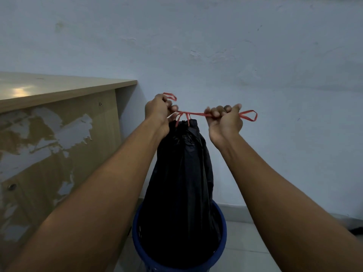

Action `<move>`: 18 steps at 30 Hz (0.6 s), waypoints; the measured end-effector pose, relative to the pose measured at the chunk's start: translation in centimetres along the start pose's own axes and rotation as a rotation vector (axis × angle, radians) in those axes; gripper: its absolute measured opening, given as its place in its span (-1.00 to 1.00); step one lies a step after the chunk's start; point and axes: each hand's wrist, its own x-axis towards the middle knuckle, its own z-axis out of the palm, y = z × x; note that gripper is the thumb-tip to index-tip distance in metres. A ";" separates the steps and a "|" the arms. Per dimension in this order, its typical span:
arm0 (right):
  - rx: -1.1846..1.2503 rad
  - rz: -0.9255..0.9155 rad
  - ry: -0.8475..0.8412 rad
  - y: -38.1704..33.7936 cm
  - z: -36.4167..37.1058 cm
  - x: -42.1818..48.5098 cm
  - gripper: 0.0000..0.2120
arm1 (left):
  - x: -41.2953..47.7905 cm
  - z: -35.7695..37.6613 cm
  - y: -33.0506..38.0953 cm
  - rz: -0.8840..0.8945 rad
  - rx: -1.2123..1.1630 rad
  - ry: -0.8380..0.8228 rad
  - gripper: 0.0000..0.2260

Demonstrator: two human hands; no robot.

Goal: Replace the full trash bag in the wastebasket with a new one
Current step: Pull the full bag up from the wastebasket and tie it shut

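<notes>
Head view: left hand and right hand grip red drawstring; black bag cinched (still in blue wastebasket); new liner unseen.

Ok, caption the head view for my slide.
Left hand and right hand hold the red drawstring taut over the black trash bag in the blue wastebasket.

A black plastic trash bag, cinched shut by a taut red drawstring at frame centre, stands upright in a round blue wastebasket at lower centre.
</notes>
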 end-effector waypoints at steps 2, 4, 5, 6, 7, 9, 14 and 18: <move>-0.091 -0.037 0.056 -0.7 -1.1 0.5 -0.51 | 0.9 -1.5 -0.2 0.002 -0.007 0.079 -0.68; -0.233 -0.095 0.109 -1.1 -2.4 0.7 -0.52 | 1.6 -2.9 -0.4 -0.008 -0.007 0.138 -0.70; -0.295 -0.117 0.129 -1.1 -3.1 0.6 -0.52 | 1.8 -3.3 -0.6 -0.006 -0.003 0.171 -0.71; -0.352 -0.135 0.143 -1.0 -3.6 0.5 -0.52 | 2.0 -3.7 -0.7 0.003 -0.002 0.202 -0.71; -0.406 -0.151 0.156 -0.8 -4.1 0.4 -0.52 | 2.1 -3.9 -0.9 0.017 -0.005 0.222 -0.72; -0.511 -0.183 0.163 -0.4 -4.8 0.1 -0.51 | 2.2 -4.0 -1.1 0.051 -0.002 0.227 -0.72; -1.078 -0.398 -0.053 -0.4 -5.0 0.3 -0.45 | 1.5 -2.1 -0.7 0.110 0.087 0.060 -0.76; -1.349 -0.419 -0.479 0.6 -3.1 -0.7 -0.72 | 0.8 0.5 1.3 0.109 0.042 -0.100 -0.78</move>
